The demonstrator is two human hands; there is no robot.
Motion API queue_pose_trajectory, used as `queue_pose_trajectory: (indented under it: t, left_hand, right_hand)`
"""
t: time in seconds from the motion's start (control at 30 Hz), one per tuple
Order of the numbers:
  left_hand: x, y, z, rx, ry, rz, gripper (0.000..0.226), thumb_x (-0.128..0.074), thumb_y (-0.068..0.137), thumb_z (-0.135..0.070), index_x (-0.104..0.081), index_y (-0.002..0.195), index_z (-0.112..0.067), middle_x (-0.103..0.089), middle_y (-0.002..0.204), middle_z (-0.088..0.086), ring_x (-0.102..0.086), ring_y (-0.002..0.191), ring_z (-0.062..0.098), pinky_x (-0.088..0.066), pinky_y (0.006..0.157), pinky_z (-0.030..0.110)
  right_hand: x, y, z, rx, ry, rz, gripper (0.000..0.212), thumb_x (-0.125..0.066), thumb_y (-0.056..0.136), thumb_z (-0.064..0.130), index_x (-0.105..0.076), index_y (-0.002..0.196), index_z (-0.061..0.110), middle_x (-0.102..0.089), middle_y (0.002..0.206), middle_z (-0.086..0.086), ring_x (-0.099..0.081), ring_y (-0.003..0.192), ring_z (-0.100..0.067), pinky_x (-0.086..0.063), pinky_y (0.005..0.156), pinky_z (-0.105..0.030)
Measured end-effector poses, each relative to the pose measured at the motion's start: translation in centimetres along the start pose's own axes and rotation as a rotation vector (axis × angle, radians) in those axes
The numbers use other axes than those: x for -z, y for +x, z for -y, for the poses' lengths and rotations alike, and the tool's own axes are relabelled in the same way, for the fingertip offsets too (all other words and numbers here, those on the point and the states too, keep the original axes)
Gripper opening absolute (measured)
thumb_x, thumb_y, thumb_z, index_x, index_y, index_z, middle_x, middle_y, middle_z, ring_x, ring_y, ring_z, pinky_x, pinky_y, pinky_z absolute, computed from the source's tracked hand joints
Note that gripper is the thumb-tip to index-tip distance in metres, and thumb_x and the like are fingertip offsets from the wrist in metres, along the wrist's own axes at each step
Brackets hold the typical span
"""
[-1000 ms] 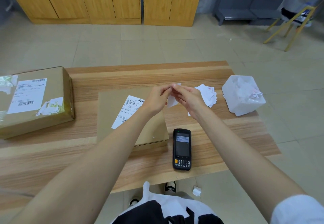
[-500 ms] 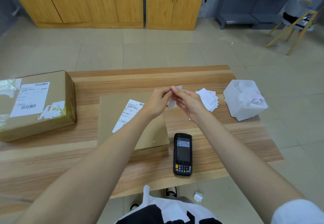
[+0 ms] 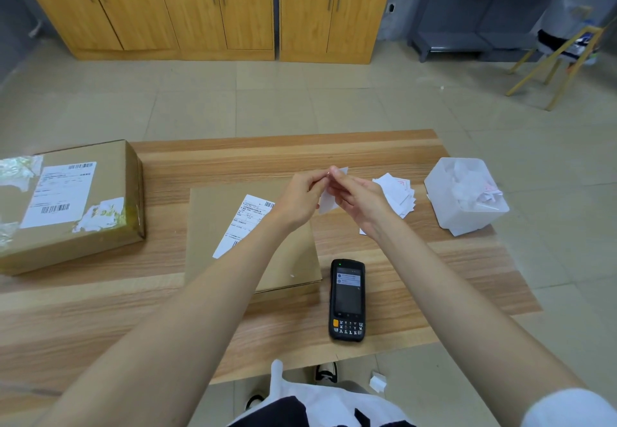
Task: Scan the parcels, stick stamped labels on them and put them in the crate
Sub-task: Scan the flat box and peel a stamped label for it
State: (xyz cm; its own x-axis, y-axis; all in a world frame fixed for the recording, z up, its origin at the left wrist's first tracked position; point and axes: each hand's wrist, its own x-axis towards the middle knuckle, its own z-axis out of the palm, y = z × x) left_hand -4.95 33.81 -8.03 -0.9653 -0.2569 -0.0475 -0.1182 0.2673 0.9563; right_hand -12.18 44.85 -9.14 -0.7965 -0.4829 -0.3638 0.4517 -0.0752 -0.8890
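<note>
- Bin (image 3: 440, 201), translucent, right of frame, holds crumpled white paper (image 3: 469, 186)
- Left hand (image 3: 300, 197) and right hand (image 3: 360, 197) both pinch one small label (image 3: 326, 204) at centre

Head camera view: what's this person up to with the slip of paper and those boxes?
A person is labelling parcels at a wooden table. The left hand and right hand both pinch a small white label at its top, held above the flat parcel, perhaps to peel it. The scanner lies beside that parcel. More labels are piled on the right, next to a white tub of paper scraps. A bigger box sits on the left.
</note>
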Motion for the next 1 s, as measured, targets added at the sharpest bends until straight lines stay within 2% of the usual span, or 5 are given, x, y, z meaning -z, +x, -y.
queue_pose_trajectory:
  t: [0.2,0.47,0.63,0.8,1.0]
  left_hand:
    - [0.1,0.0,0.0,-0.001,-0.002,0.003,0.031,-0.037,0.101,-0.008,-0.065,0.112,-0.015,-0.064,0.099,0.006,-0.059,0.103,0.033,-0.050,0.086,0.049]
    - [0.1,0.4,0.0,0.002,-0.018,-0.007,0.031,-0.038,0.101,-0.009,-0.063,0.116,-0.018,-0.066,0.106,0.014,-0.056,0.094,0.023,-0.051,0.083,0.046]
    - [0.3,0.6,0.5,-0.009,-0.040,-0.022,0.029,-0.042,0.099,-0.007,-0.063,0.119,-0.012,-0.066,0.103,-0.001,-0.060,0.091,0.006,-0.049,0.066,0.016]
    - [0.4,0.4,0.2,-0.041,-0.035,-0.022,0.030,-0.042,0.099,-0.006,-0.064,0.118,-0.015,-0.066,0.099,-0.008,-0.059,0.083,-0.007,-0.044,0.066,0.011]
    - [0.0,-0.5,0.1,-0.112,0.009,-0.018,0.029,-0.042,0.098,-0.005,-0.068,0.110,-0.013,-0.066,0.090,-0.007,-0.054,0.073,-0.018,-0.041,0.067,0.003]
  right_hand:
    - [0.1,0.0,-0.1,0.007,0.012,0.015,0.007,-0.067,0.087,0.016,-0.071,0.088,0.010,-0.070,0.084,-0.002,-0.066,0.077,-0.008,-0.049,0.061,-0.011]
    - [0.3,0.1,-0.1,0.037,-0.003,0.020,0.006,-0.066,0.087,0.014,-0.071,0.086,0.012,-0.072,0.075,0.004,-0.066,0.073,-0.005,-0.049,0.063,-0.011]
    - [0.0,0.0,0.4,0.022,-0.122,0.019,0.011,-0.063,0.089,0.015,-0.071,0.082,0.012,-0.069,0.079,-0.001,-0.063,0.075,-0.010,-0.049,0.064,-0.014]
    - [0.0,-0.4,0.5,-0.007,-0.088,0.038,0.016,-0.060,0.092,0.022,-0.069,0.094,0.008,-0.067,0.085,-0.001,-0.061,0.075,-0.009,-0.046,0.061,-0.013]
    - [0.0,-1.2,-0.7,-0.020,0.052,0.008,0.013,-0.062,0.090,0.023,-0.068,0.085,0.013,-0.063,0.078,0.003,-0.057,0.073,-0.005,-0.043,0.060,-0.014]
